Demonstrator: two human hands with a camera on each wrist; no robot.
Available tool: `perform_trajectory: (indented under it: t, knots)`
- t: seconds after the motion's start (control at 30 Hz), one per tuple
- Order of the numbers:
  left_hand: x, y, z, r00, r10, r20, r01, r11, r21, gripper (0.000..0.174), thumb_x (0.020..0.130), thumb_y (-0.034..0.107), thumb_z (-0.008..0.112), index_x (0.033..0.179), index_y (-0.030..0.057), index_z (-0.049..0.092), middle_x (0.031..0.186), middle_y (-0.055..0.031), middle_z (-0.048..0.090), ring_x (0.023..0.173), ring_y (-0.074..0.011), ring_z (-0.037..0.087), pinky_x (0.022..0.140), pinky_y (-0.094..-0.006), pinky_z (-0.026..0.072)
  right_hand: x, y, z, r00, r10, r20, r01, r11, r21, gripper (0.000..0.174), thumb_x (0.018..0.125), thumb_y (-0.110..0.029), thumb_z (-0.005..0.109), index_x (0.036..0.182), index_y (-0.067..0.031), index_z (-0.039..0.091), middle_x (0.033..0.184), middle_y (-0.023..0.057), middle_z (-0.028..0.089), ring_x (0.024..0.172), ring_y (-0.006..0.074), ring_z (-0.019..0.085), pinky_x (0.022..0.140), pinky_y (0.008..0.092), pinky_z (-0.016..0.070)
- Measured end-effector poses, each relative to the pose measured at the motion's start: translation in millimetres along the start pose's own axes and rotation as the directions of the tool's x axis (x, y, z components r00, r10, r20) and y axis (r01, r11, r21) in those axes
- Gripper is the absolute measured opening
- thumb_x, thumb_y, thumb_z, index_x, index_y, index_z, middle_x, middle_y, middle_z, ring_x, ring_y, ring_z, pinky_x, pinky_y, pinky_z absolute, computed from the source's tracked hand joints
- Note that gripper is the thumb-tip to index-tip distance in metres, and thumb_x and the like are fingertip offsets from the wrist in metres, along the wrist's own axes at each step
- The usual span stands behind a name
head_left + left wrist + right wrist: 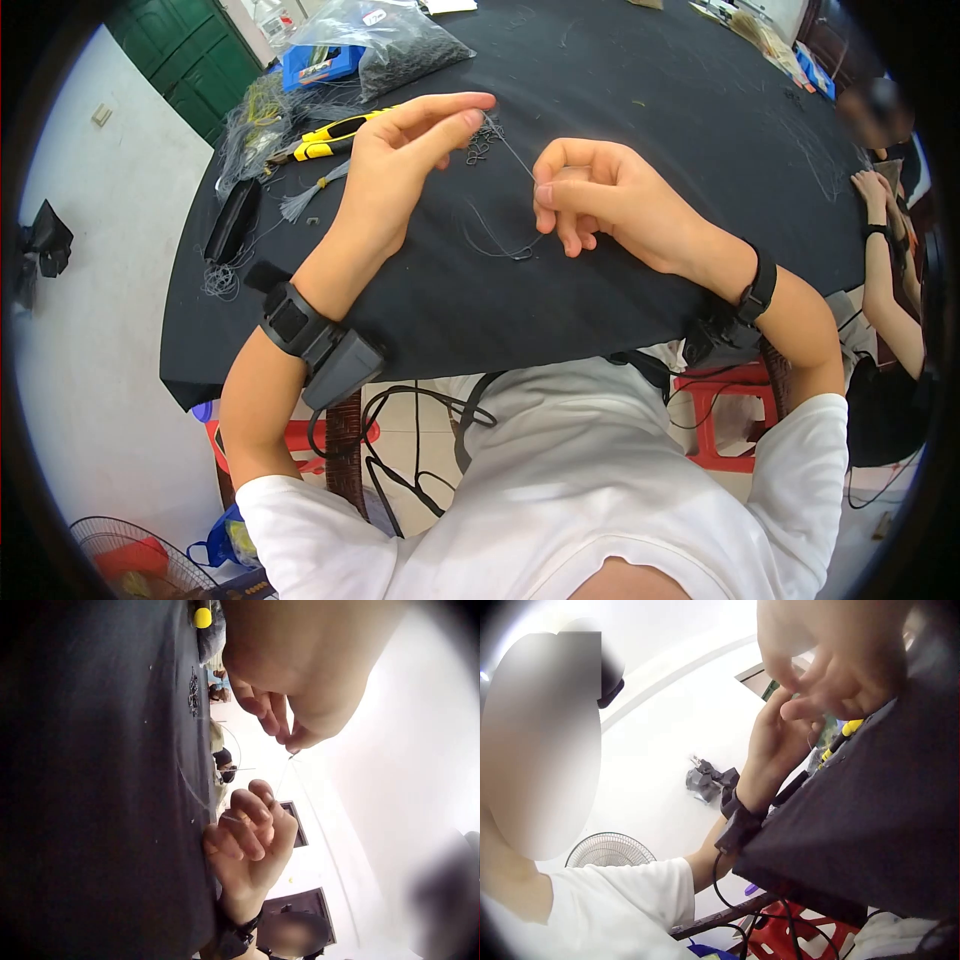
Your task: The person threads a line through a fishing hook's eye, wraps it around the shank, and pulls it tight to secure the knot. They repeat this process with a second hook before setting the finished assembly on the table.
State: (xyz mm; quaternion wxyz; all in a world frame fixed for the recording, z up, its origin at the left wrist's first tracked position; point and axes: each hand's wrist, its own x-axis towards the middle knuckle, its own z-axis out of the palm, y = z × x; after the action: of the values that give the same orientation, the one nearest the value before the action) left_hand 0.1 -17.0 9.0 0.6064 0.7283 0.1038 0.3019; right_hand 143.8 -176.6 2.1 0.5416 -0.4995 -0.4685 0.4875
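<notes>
The left hand (400, 160) is raised over the dark cloth, thumb and index fingertips pinching a small dark piece (292, 756) seen in the left wrist view. From it a thin clear line (515, 155) runs taut to the right hand (620, 200), whose thumb and index finger pinch it. The right hand's other fingers are curled, with line across them in the left wrist view. A loose loop of line (485, 235) hangs below, by the cloth. Small dark rings or hooks (482, 150) lie in a pile just beyond the left fingertips.
On the dark-clothed table (450, 310), yellow-black pliers (325, 148), a bundle of line (315, 192), a black case (233, 222) and tangled line lie left. Behind are a blue box (320, 65) and a plastic bag of dark pieces (410, 50). Another person's arm (880, 240) is at right.
</notes>
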Motion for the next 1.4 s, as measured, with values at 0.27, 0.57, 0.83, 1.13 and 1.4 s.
perform_trajectory:
  t: [0.27,0.57,0.83,1.13,1.4]
  knots:
    - [5.0,-9.2,-7.6,0.955,-0.174,-0.239,0.124,0.97,-0.21,0.024,0.082,0.017,0.064,0.105,0.0079,0.065,0.092,0.0045,0.06,0.078,-0.0032,0.05,0.067,-0.018,0.0364,-3.0,-16.2,-7.3,0.988,-0.128,-0.082,0.101,0.955,-0.28,0.013,0.082,-0.017,0.061,0.089,-0.0057,0.06,0.071,0.0005,0.061,0.055,0.0044,0.053,0.049,0.0163,0.0373]
    - [4.5,-8.6,-7.7,0.964,-0.171,-0.205,0.128,0.97,-0.206,0.026,0.084,0.017,0.062,0.108,0.0048,0.063,0.093,0.0027,0.06,0.079,-0.0032,0.048,0.066,-0.017,0.0364,-0.3,-38.9,-38.5,0.912,-0.379,-0.155,0.281,0.855,-0.437,0.014,0.081,-0.015,0.064,0.09,-0.0039,0.063,0.07,-0.001,0.057,0.057,0.0039,0.05,0.05,0.0176,0.0405]
    - [3.8,-12.6,-5.6,0.974,-0.224,-0.037,0.212,0.957,-0.197,0.025,0.087,0.01,0.058,0.11,0.0003,0.06,0.093,0.0006,0.06,0.078,-0.0035,0.051,0.065,-0.016,0.0388,-23.4,-75.4,-62.8,0.892,-0.435,-0.122,0.255,0.707,-0.66,0.015,0.079,-0.018,0.069,0.087,-0.0042,0.069,0.057,-0.0048,0.052,0.051,0.0019,0.047,0.046,0.0182,0.0382]
    - [2.6,-4.5,1.8,0.968,-0.249,0.033,0.251,0.957,-0.145,0.021,0.086,0.009,0.059,0.104,-0.0002,0.062,0.083,0.0017,0.058,0.072,-0.0025,0.05,0.061,-0.0153,0.0389,-51.2,-111.2,-129.2,0.872,-0.443,-0.207,0.05,0.503,-0.863,0.018,0.088,-0.022,0.056,0.097,-0.0084,0.064,0.075,-0.0035,0.059,0.065,0.0031,0.053,0.054,0.0179,0.0401]
    - [3.0,-6.0,1.0,0.962,-0.256,0.09,0.266,0.956,-0.121,0.02,0.085,0.009,0.059,0.102,0.0001,0.063,0.081,0.0014,0.058,0.07,-0.0029,0.049,0.061,-0.0156,0.0382,-30.5,-140.8,-174.2,0.83,-0.499,-0.248,-0.049,0.379,-0.924,0.019,0.084,-0.016,0.055,0.099,-0.0078,0.063,0.073,0.0023,0.06,0.066,0.0094,0.057,0.059,0.0254,0.0443]
